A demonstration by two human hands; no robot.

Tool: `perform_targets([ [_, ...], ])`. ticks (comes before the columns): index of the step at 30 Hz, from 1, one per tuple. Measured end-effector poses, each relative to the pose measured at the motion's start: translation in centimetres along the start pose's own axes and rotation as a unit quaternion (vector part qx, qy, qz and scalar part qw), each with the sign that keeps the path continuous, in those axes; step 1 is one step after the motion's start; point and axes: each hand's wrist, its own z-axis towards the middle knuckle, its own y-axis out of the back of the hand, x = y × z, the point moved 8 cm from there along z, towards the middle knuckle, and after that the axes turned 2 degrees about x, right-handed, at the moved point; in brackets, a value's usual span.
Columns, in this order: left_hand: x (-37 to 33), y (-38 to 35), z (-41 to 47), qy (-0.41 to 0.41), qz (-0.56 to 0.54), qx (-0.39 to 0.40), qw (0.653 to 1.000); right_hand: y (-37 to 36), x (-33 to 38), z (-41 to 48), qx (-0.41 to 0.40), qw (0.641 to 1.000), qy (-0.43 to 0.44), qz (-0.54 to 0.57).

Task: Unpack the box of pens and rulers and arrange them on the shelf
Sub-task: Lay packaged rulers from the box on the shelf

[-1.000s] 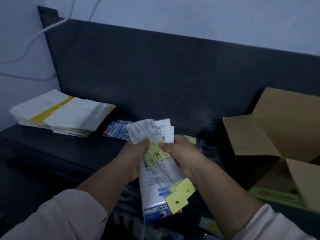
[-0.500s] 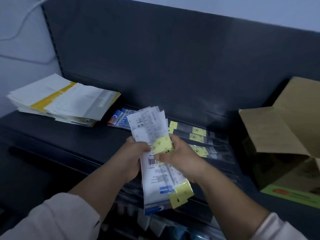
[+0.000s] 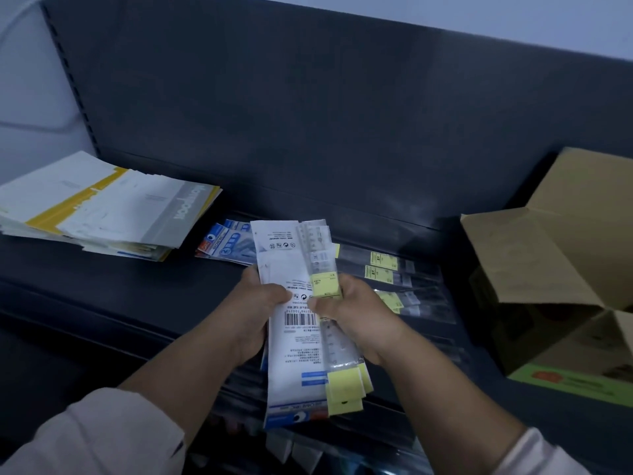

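Head view: both the left hand point(image 3: 255, 311) and right hand point(image 3: 356, 317) gripped a stack of packs point(image 3: 294, 323), fingers curled round it, above the shelf point(image 3: 113, 279), with the box point(image 3: 555, 255) to the right.

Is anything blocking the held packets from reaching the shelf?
Nothing visible. The left hand and right hand grip the packets over the shelf; its bare surface shows just ahead-left, beside the rulers lying there.

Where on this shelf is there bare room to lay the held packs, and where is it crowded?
Bare shelf lies in front of the paper stack and blue packs, left of the left hand gripping the held packs. Crowded: the sleeved rulers fill the stretch between the right hand and the cardboard box.
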Motion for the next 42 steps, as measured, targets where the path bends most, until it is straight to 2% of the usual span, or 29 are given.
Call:
perform_targets([
  [3,0.0,0.1,-0.1,0.008,0.002,-0.003,1.0,1.0,-0.7,-0.4,-0.041,0.998,-0.022,0.042],
  [5,-0.1,0.0,-0.2,0.012,-0.002,-0.003,1.0,1.9,-1.6,-0.9,-0.068,0.99,-0.057,0.11],
  [9,-0.4,-0.7,-0.7,0.014,-0.008,-0.01,1.0,3.0,-3.6,-1.9,-0.067,0.944,-0.141,0.292],
  [12,-1.0,-1.0,-1.3,0.008,-0.005,-0.027,1.0,4.1,-4.4,-2.3,-0.072,0.911,-0.154,0.375],
  [16,-2.7,-1.0,-1.6,-0.02,0.02,-0.024,0.999,6.7,-5.4,-2.5,-0.131,0.912,-0.151,0.357],
  [27,-6.4,-1.9,-1.1,-0.021,0.036,0.031,0.999,9.7,-7.0,-4.3,-0.306,0.864,-0.109,0.385],
  [33,-6.5,-2.4,-0.4,0.009,0.044,0.069,0.997,7.6,-6.5,-3.3,-0.338,0.847,-0.09,0.401],
  [37,-5.9,-2.7,0.1,0.029,0.051,0.116,0.992,7.1,-6.9,-4.2,-0.332,0.844,-0.142,0.397],
  [39,-5.6,-2.9,0.3,0.039,0.057,0.143,0.987,6.9,-6.7,-5.0,-0.34,0.85,-0.152,0.373],
  [42,-5.3,-3.3,0.2,0.042,0.091,0.187,0.977,5.8,-3.7,-5.1,-0.315,0.899,-0.091,0.29],
])
